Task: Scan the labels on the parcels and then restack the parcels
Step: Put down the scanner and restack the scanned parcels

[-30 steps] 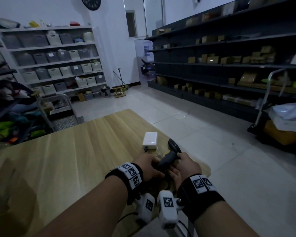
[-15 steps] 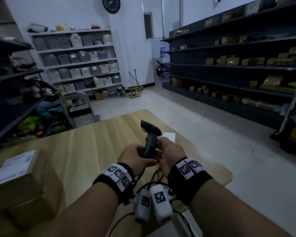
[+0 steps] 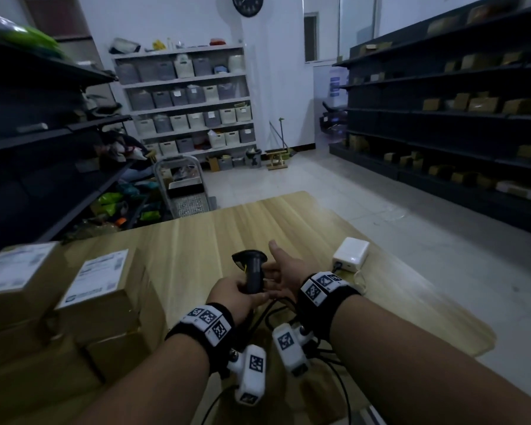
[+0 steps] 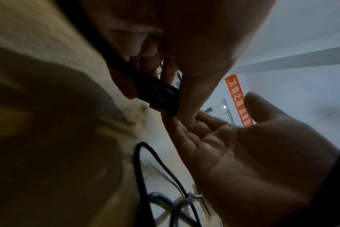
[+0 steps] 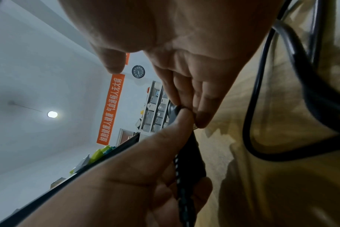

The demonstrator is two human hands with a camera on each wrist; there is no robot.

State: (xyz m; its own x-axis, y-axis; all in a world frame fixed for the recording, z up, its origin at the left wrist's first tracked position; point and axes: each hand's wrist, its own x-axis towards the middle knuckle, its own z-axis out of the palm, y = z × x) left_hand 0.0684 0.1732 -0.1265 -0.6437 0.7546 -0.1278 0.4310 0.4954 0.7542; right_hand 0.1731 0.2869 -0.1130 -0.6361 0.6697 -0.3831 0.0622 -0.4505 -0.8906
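Observation:
A black handheld scanner [image 3: 253, 271] stands upright above the wooden table [image 3: 258, 222]. My left hand [image 3: 236, 291] grips its handle [image 4: 157, 93] from the left. My right hand [image 3: 285, 268] lies open beside it, thumb raised; its straight fingertips [image 5: 202, 118] touch the handle and the palm [image 4: 233, 145] faces the scanner. Two stacks of brown cardboard parcels stand at the left of the table. The nearer top parcel [image 3: 100, 274] and the farther one [image 3: 16, 268] each show a white label on top.
A white power adapter [image 3: 350, 254] lies at the right of the table, and black cables [image 3: 273, 311] trail beneath my wrists. Beyond the table's far edge stands a metal cart [image 3: 184, 185]. Dark shelving lines the left [image 3: 43, 133] and right [image 3: 457, 118] sides.
My head has turned left, which brings the parcel stacks into view. My right hand has let go of the scanner handle and opened; the left hand keeps hold of it.

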